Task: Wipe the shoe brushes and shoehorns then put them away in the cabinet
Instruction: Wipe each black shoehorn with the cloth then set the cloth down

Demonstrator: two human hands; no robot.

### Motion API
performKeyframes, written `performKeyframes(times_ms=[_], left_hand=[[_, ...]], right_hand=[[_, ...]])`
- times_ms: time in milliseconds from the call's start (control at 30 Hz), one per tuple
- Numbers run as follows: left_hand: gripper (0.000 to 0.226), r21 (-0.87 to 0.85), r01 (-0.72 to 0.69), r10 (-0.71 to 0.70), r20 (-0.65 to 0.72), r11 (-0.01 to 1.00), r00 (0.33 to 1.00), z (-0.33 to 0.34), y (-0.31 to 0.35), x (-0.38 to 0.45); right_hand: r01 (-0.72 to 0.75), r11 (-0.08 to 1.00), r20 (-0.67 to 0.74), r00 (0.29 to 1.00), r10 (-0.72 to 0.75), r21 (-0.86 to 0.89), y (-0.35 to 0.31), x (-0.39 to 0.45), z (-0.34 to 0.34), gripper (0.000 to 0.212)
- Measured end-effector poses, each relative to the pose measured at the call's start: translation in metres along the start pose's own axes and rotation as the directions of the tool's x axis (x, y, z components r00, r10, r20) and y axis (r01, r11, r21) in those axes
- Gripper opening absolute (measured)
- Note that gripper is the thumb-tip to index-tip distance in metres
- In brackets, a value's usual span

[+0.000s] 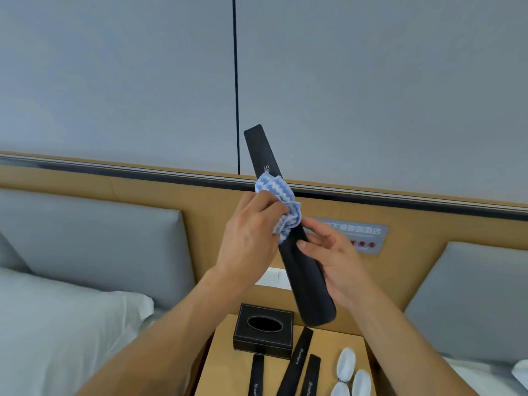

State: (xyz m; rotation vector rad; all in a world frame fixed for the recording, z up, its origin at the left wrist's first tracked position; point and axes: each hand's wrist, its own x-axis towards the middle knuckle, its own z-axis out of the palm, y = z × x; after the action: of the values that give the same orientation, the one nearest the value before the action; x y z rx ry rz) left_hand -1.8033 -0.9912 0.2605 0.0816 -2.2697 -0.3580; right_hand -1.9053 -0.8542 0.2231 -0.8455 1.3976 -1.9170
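Between two beds stands a wooden nightstand (pixel 337 338) with three shoehorns (pixel 295 364), clear brushes (pixel 346 364) and a tissue box (pixel 264 327). Above it, the right hand (pixel 334 261) grips a black shoehorn (pixel 288 238) to steady it while the left hand (pixel 251 238), fingers curled, rubs a blue cloth (pixel 281 207) along it.

Grey wall panels (pixel 114 67) — wooden headboard (pixel 205 218), grey cushions (pixel 91 238), white pillow (pixel 57 324).
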Motion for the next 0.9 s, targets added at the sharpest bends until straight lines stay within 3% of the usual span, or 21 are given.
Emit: performKeyframes(times_ms=[167, 300, 467, 600, 900], left_hand=[[0.009, 0.073, 0.016, -0.011, -0.070, 0.997, 0.997, -0.021, -0.014, 0.003], [0.018, 0.166, 0.176, -0.148, -0.167, 0.970, 0.975, -0.040, -0.029, 0.021], [0.016, 0.265, 0.288, -0.248, -0.175, 0.920, 0.953, -0.069, -0.061, 0.061], [0.009, 0.288, 0.297, -0.246, -0.202, 0.910, 0.948, -0.074, -0.068, 0.081], [0.022, 0.255, 0.278, -0.208, -0.273, 0.926, 0.939, -0.054, -0.054, 0.082]], right_hand=[[0.005, 0.992, 0.035, 0.999, 0.000, -0.124, 0.001, 0.006, 0.014, 0.050], [-0.019, 0.990, 0.085, 0.996, 0.031, -0.140, 0.003, 0.002, 0.020, 0.049], [-0.053, 0.984, 0.111, 0.991, 0.073, -0.173, 0.011, -0.006, 0.025, 0.050], [-0.034, 0.986, 0.109, 0.993, 0.052, -0.163, 0.006, -0.004, 0.023, 0.049], [0.013, 0.981, 0.093, 0.996, 0.005, -0.194, -0.006, 0.002, 0.012, 0.048]])
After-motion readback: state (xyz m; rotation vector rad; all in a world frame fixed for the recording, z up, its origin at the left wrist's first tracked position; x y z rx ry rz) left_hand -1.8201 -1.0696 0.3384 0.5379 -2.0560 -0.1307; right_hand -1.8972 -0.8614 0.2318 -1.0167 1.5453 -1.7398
